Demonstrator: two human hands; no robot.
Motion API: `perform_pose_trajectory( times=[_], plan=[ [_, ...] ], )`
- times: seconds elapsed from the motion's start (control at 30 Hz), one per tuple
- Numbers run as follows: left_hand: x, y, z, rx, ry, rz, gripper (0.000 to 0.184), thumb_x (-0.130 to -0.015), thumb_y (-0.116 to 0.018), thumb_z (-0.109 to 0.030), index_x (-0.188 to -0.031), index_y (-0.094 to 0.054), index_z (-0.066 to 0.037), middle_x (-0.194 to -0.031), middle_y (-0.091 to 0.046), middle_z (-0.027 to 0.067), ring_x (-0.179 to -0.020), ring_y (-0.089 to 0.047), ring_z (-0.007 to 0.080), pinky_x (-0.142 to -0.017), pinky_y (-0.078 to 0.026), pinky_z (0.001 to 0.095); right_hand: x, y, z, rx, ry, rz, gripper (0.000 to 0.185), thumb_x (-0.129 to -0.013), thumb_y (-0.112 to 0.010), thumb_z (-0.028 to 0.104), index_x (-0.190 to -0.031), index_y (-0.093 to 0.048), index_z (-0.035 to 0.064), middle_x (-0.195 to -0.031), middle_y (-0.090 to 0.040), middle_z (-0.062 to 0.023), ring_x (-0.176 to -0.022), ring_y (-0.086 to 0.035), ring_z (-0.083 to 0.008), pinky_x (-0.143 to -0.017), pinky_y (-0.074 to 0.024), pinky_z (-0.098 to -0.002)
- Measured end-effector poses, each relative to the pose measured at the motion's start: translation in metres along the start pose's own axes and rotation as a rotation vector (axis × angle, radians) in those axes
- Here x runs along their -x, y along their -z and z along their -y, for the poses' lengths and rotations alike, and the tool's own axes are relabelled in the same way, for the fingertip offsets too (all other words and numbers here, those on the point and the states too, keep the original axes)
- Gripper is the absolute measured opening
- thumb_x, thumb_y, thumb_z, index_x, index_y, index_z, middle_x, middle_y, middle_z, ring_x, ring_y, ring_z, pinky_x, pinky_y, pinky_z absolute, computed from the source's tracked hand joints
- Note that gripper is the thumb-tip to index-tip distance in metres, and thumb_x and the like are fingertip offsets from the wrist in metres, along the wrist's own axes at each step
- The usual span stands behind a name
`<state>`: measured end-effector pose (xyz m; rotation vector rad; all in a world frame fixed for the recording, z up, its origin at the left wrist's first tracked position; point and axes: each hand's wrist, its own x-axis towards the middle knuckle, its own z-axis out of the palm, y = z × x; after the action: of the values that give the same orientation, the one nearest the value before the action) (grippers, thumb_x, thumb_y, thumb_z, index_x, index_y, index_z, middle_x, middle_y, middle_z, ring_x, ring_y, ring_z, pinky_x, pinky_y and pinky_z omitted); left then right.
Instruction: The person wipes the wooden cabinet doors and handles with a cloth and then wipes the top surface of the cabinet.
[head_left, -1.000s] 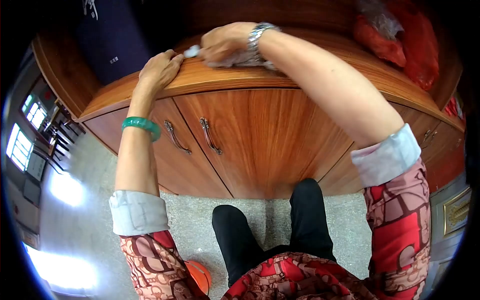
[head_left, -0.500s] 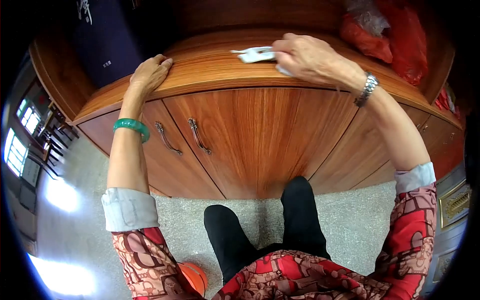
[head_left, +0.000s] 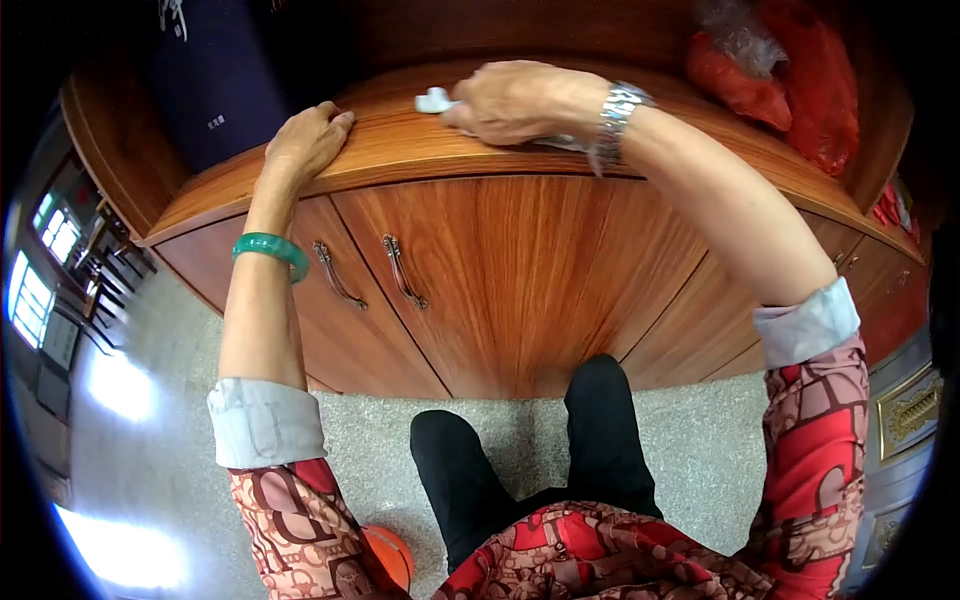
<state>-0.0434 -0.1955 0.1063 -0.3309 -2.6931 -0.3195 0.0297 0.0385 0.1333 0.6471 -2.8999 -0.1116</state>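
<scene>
My right hand [head_left: 520, 102] presses a white cloth [head_left: 435, 101] onto the wooden cabinet top [head_left: 385, 140]. One end of the cloth sticks out to the left of the fingers, and a bit more shows under the wrist; the palm hides the rest. Lying on the same top near its front edge, my left hand [head_left: 310, 140] holds nothing, its fingers stretched forward. A dark blue box [head_left: 215, 90] stands just left of that hand. A green bangle circles the left wrist, and a metal watch band the right.
Red plastic bags [head_left: 815, 90] and a clear bag sit at the right end of the top. Below the edge, two metal handles [head_left: 400, 272] project from the cabinet doors [head_left: 530, 280]. An orange bucket-like thing [head_left: 388, 555] is on the floor beside my left leg.
My right hand has slid left along the cabinet top with the white cloth, nearer to my left hand. The left hand has hardly moved.
</scene>
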Motion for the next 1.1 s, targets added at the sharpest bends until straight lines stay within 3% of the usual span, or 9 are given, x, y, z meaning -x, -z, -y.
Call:
perform_pose_trajectory(
  times=[0.23, 0.27, 0.47, 0.5, 0.57, 0.7, 0.77, 0.9, 1.1],
  plan=[
    [-0.011, -0.008, 0.016, 0.151, -0.043, 0.032, 0.045, -0.093, -0.046, -0.043, -0.117, -0.060, -0.007, -0.107, -0.065, 0.0173, -0.104, -0.060, 0.0329, -0.092, -0.044, 0.0402, -0.025, -0.016, -0.018, 0.464, 0.296, -0.137, 0.044, -0.097, -0.041, 0.024, -0.064, -0.051, -0.0034, -0.055, -0.051, -0.0107, -0.049, -0.056, -0.0195, -0.045, -0.0500, -0.0334],
    [-0.013, -0.010, 0.019, 0.133, -0.035, 0.018, 0.045, -0.093, -0.046, -0.044, -0.116, -0.060, -0.008, -0.107, -0.065, 0.0172, -0.105, -0.060, 0.0332, -0.093, -0.044, 0.0400, -0.018, -0.014, -0.028, 0.348, 0.177, -0.072, 0.037, -0.096, -0.035, 0.026, -0.081, -0.054, -0.0024, -0.059, -0.051, -0.0132, -0.055, -0.055, -0.0224, -0.052, -0.0476, -0.0383],
    [-0.009, -0.006, 0.013, 0.112, 0.004, 0.027, 0.047, -0.092, -0.045, -0.045, -0.116, -0.061, -0.008, -0.109, -0.065, 0.0165, -0.107, -0.059, 0.0329, -0.094, -0.043, 0.0406, 0.039, -0.014, -0.122, 0.097, -0.298, 0.010, 0.038, -0.091, -0.039, 0.028, -0.101, -0.060, -0.0013, -0.081, -0.063, -0.0238, -0.075, -0.061, -0.0353, -0.070, -0.0452, -0.0471],
    [-0.008, -0.005, 0.010, 0.107, 0.017, 0.034, 0.046, -0.092, -0.045, -0.045, -0.116, -0.060, -0.008, -0.110, -0.065, 0.0164, -0.107, -0.058, 0.0326, -0.094, -0.043, 0.0410, 0.052, -0.016, -0.137, 0.226, -0.261, -0.007, 0.031, -0.095, -0.041, 0.025, -0.084, -0.056, 0.0005, -0.062, -0.054, -0.0137, -0.057, -0.057, -0.0233, -0.058, -0.0511, -0.0362],
    [-0.005, -0.003, 0.006, 0.097, 0.016, 0.037, 0.046, -0.093, -0.044, -0.044, -0.117, -0.060, -0.008, -0.110, -0.064, 0.0165, -0.108, -0.058, 0.0326, -0.094, -0.043, 0.0415, 0.066, -0.015, -0.161, 0.326, -0.030, -0.057, 0.037, -0.097, -0.035, 0.030, -0.088, -0.055, 0.0005, -0.065, -0.054, -0.0145, -0.059, -0.056, -0.0243, -0.058, -0.0487, -0.0381],
    [-0.002, -0.004, 0.002, 0.037, 0.006, 0.008, 0.046, -0.094, -0.042, -0.042, -0.120, -0.058, -0.007, -0.112, -0.064, 0.0169, -0.109, -0.058, 0.0332, -0.094, -0.043, 0.0424, 0.061, -0.001, -0.126, 0.270, -0.005, 0.044, 0.053, -0.098, -0.029, 0.043, -0.086, -0.057, 0.0001, -0.068, -0.056, -0.0162, -0.063, -0.055, -0.0279, -0.060, -0.0458, -0.0422],
    [-0.002, -0.003, 0.000, 0.031, 0.010, 0.003, 0.046, -0.094, -0.042, -0.041, -0.119, -0.058, -0.007, -0.112, -0.064, 0.0169, -0.109, -0.057, 0.0332, -0.094, -0.043, 0.0426, 0.046, 0.001, -0.098, 0.103, -0.197, 0.044, 0.057, -0.097, -0.031, 0.048, -0.079, -0.059, 0.0016, -0.067, -0.057, -0.0149, -0.064, -0.056, -0.0271, -0.062, -0.0450, -0.0431],
    [-0.001, 0.000, 0.000, 0.043, 0.006, 0.022, 0.046, -0.093, -0.043, -0.042, -0.118, -0.059, -0.006, -0.112, -0.064, 0.0175, -0.108, -0.058, 0.0331, -0.094, -0.043, 0.0427, 0.009, 0.002, -0.012, -0.067, -0.099, -0.018, 0.068, -0.096, -0.030, 0.055, -0.067, -0.057, -0.0008, -0.058, -0.052, -0.0151, -0.056, -0.054, -0.0239, -0.058, -0.0449, -0.0438],
    [-0.010, -0.005, 0.014, 0.123, -0.005, 0.027, 0.048, -0.091, -0.047, -0.045, -0.115, -0.061, -0.005, -0.106, -0.066, 0.0171, -0.103, -0.060, 0.0330, -0.091, -0.044, 0.0397, -0.007, 0.004, 0.066, -0.144, 0.014, -0.064, 0.053, -0.094, -0.036, 0.040, -0.078, -0.063, -0.0028, -0.061, -0.058, -0.0182, -0.062, -0.061, -0.0305, -0.061, -0.0502, -0.0414]
  ],
)
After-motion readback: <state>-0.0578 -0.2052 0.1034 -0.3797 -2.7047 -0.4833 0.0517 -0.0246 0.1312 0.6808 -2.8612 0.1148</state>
